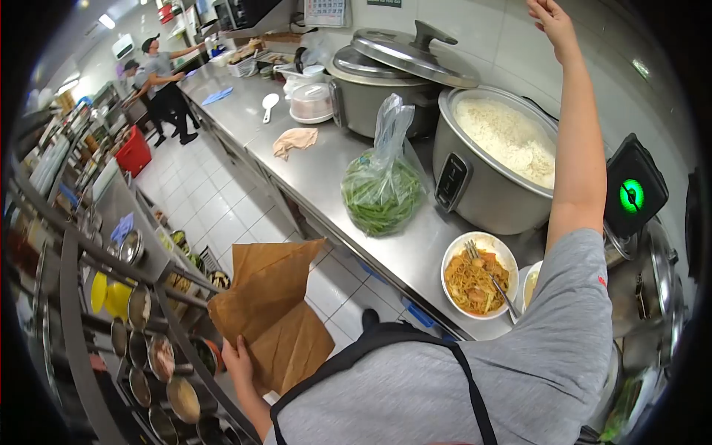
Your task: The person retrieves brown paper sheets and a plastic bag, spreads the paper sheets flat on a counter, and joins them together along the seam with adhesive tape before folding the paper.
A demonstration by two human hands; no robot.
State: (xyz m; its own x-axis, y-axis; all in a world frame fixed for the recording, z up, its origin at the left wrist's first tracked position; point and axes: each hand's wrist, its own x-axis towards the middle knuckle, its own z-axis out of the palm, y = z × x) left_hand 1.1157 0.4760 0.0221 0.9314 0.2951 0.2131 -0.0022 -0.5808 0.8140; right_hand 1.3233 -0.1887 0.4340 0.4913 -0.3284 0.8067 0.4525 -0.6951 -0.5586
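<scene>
My left hand (239,365) is closed on the edge of a brown paper bag (278,311), which hangs creased and partly unfolded beside the counter. High against the tiled wall, my right hand (550,24) is raised with its fingers curled together; whether anything is in them I cannot make out. Below my right arm stands a large rice cooker (461,194) full of white rice (504,137). In front of it is a white bowl of noodles (478,285) with a fork and a spoon in it. A tied clear plastic bag of green beans (382,185) sits on the counter.
A second cooker (386,104) carries a tilted metal lid (415,55). A cloth (294,141) and a white rice paddle (271,107) lie on the steel counter (311,167). Shelves with pans (182,397) stand at left. Two people (163,85) are far back.
</scene>
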